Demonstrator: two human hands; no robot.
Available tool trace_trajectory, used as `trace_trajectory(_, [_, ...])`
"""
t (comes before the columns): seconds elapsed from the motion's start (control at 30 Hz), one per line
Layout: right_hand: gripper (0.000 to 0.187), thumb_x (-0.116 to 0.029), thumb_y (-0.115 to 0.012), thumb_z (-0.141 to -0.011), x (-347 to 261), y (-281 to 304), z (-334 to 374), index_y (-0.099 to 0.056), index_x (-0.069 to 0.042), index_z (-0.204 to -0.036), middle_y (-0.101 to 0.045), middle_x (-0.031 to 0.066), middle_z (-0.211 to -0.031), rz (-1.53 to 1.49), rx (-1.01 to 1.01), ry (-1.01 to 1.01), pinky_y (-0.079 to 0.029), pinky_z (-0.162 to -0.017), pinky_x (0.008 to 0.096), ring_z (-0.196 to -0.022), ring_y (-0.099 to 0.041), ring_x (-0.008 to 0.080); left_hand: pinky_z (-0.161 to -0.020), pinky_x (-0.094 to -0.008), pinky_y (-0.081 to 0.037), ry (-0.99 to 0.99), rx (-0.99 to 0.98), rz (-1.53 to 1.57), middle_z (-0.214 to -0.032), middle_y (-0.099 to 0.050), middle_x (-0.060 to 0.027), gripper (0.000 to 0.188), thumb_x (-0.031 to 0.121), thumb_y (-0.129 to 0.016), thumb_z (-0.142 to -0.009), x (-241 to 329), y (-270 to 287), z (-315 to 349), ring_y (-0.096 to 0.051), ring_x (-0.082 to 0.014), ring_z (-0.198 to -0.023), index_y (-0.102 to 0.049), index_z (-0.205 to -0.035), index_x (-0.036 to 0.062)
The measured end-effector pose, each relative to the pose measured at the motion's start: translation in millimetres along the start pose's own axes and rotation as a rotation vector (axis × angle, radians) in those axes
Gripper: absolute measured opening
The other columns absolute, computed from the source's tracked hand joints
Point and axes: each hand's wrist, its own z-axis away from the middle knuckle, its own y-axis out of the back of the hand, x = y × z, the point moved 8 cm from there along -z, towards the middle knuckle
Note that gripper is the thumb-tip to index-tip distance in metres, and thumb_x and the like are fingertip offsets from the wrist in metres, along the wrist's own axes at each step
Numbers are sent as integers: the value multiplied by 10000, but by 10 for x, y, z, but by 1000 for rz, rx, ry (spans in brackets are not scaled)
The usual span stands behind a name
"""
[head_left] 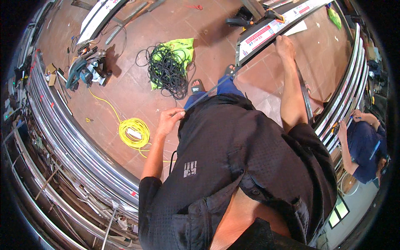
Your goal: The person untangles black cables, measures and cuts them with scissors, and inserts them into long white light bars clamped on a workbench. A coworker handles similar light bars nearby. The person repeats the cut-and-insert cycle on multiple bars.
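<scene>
My left hand (168, 120) is closed, its fingertips pinching a thin dark grey strip (212, 89). The strip slants up and right, past my feet, to the near end of a long profile (260, 41). That profile is dark with a white printed film on top and lies raised above the floor. My right hand (286, 48) is curled against its near long edge, the fingertips partly hidden there. Between my feet and the saw lies a tangled heap of black cord (166, 73) on a bright green bag (183, 48).
A circular-type power saw (89, 68) stands at left, near a coiled yellow cable (134, 132). Long metal profiles (79, 129) are stacked along the left, more (343, 87) on the right. An orange-and-black clamp (273, 16) sits on the work profile. Another person (364, 143) works at right.
</scene>
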Motion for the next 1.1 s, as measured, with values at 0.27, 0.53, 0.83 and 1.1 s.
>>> trace_trajectory(0.27, [505, -336, -376, -964, 622, 150, -1544, -683, 27, -1137, -629, 279, -1261, 122, 16, 167, -432, -1059, 505, -1214, -588, 438, -714, -263, -509, -133, -28, 29, -889, -730, -62, 277, 194, -733, -928, 492, -754, -602, -641, -114, -787, -747, -1072, -42])
trace_trajectory(0.53, [447, -296, -422, -963, 1205, 396, -2959, -698, 32, -1090, -684, 292, -1117, 103, 133, 228, -489, -945, 530, -1099, -655, 432, -701, -281, -517, -77, 21, 34, -859, -732, -55, 272, 199, -715, -947, 897, -1393, -1093, -647, -115, -767, -748, -1077, -38])
trace_trajectory(0.83, [301, -218, -515, -941, 1500, 394, -2955, -697, 7, -1024, -709, 268, -970, 129, 105, 214, -553, -778, 526, -913, -703, 429, -667, -324, -512, -145, 36, -261, -709, -689, -80, 325, 293, -711, -917, 1189, -1605, -1451, -637, -131, -688, -741, -856, -25])
trace_trajectory(1.1, [235, -206, -641, -892, 133, 173, -125, -667, -9, -1018, -708, 251, -884, -268, 21, 98, -552, -785, 549, -834, -697, 453, -721, -290, -490, -107, -107, -52, -787, -695, -44, 309, 261, -703, -947, 710, -1371, -1431, -622, -139, -747, -730, -873, -38])
